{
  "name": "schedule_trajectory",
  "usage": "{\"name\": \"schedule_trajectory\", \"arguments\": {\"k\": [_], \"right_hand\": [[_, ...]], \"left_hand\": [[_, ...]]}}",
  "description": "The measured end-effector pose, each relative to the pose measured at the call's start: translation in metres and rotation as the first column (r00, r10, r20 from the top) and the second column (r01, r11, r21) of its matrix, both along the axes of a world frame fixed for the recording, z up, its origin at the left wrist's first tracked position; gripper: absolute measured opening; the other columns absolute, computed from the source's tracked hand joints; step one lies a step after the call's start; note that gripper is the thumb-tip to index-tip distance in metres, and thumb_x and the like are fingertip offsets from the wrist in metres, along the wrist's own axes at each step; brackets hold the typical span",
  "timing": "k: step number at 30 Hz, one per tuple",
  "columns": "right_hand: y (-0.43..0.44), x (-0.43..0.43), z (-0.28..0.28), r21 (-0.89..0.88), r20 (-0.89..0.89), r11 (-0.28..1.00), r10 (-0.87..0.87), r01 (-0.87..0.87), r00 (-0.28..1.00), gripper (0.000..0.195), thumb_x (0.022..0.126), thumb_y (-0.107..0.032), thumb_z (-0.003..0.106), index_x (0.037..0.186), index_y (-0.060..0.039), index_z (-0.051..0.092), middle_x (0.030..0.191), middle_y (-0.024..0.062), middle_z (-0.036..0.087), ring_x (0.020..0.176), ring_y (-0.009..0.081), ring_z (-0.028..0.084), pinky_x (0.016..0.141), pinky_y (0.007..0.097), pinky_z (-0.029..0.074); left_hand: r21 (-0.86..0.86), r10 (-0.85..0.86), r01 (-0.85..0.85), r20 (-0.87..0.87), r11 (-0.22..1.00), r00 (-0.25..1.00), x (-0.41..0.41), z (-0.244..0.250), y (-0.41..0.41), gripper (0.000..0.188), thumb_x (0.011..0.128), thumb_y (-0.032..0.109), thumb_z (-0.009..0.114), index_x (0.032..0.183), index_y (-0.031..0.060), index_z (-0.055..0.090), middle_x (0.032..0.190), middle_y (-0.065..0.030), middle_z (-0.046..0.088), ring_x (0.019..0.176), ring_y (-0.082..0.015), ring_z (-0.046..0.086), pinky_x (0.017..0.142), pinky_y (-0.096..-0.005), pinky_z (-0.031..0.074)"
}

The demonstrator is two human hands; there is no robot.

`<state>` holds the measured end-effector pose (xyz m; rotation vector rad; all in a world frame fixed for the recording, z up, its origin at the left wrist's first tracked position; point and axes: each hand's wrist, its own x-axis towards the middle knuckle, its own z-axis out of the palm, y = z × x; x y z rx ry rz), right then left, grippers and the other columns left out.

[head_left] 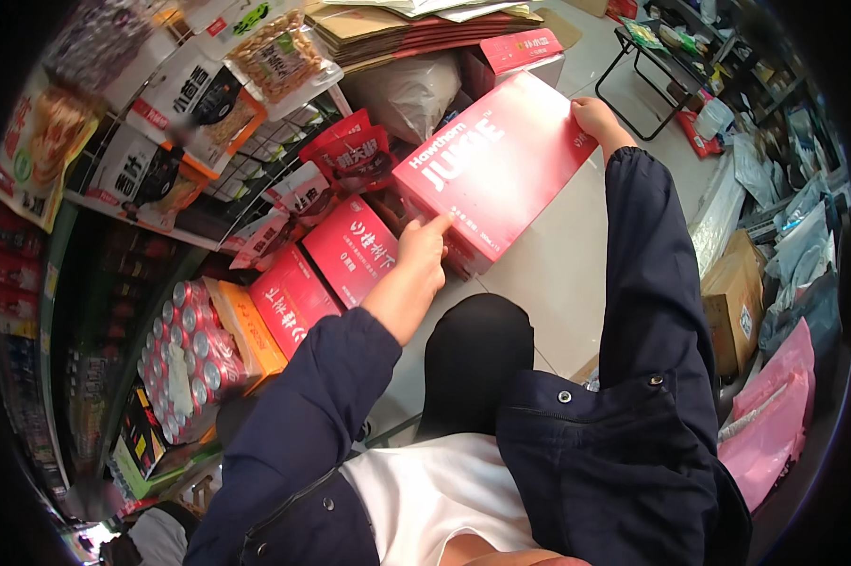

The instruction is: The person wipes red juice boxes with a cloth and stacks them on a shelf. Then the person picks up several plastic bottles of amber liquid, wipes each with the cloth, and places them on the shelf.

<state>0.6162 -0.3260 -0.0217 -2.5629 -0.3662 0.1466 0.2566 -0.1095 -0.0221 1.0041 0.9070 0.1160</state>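
Note:
A large red cardboard juice carton (500, 170) with white lettering lies slantwise before me, held in both hands. My right hand (597, 120) grips its far right corner. At the near left corner, my left hand (425, 258) has its fingers against the carton's edge; part of that grip is hidden. Just left of that hand sit two more red cartons, one (348, 244) nearer the carton in my hands and the other (284, 297) beside it. Whether the held carton rests on anything underneath cannot be seen.
Shrink-wrapped drink cans (192, 347) stand beside an orange box (247, 329) at left. Food pouches (206, 106) hang on a wire rack. Flattened cardboard (397, 35) is stacked beyond a filled plastic bag (415, 92). A folding table (652, 49) and a brown box (733, 297) are at right.

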Motion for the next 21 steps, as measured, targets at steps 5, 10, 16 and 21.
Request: {"name": "schedule_trajectory", "arguments": {"k": [5,10,16,21], "right_hand": [[-0.001,0.036,0.0,-0.109,-0.011,0.994,-0.003,0.002,1.0,0.038,0.094,-0.03,0.049,0.111,-0.0038,0.071,0.112,0.019,0.07,0.108,0.0371,0.065,0.094,0.0419,0.049],[0.022,0.037,-0.001,-0.136,0.017,0.991,0.017,-0.014,1.0,0.039,0.093,-0.031,0.051,0.109,-0.0027,0.072,0.113,0.0201,0.069,0.107,0.0358,0.065,0.094,0.0417,0.048],[0.042,0.024,0.013,-0.277,-0.064,0.961,-0.028,0.009,0.998,0.055,0.099,-0.047,0.042,0.123,-0.0038,0.066,0.131,0.0189,0.061,0.122,0.0384,0.057,0.103,0.0472,0.044],[0.047,0.018,0.018,-0.243,-0.142,0.968,-0.102,0.065,0.985,0.065,0.1,-0.055,0.037,0.129,-0.0023,0.062,0.137,0.0191,0.057,0.129,0.0379,0.052,0.107,0.0463,0.041]], "left_hand": [[-0.177,0.021,-0.007,0.079,0.984,0.997,0.0,-0.002,-0.002,0.029,0.092,0.011,0.066,0.12,0.0131,0.06,0.104,0.0041,0.067,0.086,-0.0091,0.06,0.061,-0.0237,0.037],[-0.166,0.033,-0.009,0.14,0.986,0.99,-0.004,0.002,-0.005,0.037,0.092,0.009,0.067,0.126,0.0123,0.055,0.094,0.004,0.062,0.076,-0.0065,0.056,0.056,-0.0201,0.041],[-0.099,-0.008,0.029,0.208,0.995,0.978,-0.008,0.0,-0.006,0.041,0.093,0.008,0.066,0.132,0.0096,0.052,0.095,0.0028,0.062,0.076,-0.0052,0.056,0.058,-0.0187,0.043],[-0.118,-0.01,0.045,0.278,0.992,0.961,-0.006,0.0,-0.006,0.05,0.094,0.007,0.065,0.14,0.0116,0.046,0.107,0.003,0.063,0.081,-0.0046,0.057,0.062,-0.0181,0.044]]}}
